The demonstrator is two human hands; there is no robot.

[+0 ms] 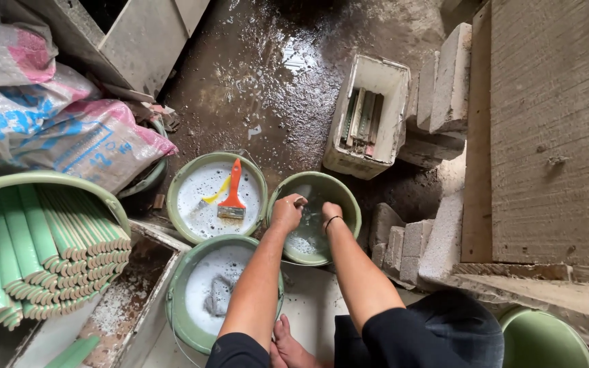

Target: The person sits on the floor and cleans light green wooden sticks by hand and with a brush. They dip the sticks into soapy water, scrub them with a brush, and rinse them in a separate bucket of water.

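Both hands in the green bucket (346,199) of murky water: left hand (286,211) clenched on a small object (300,202), maybe a tile; right hand (330,210) dipped in, grip unclear. Risk: the wet piece slips, or water slops onto the muddy floor (267,82).

brush (232,194) in bucket (192,225), left of basin (345,197)
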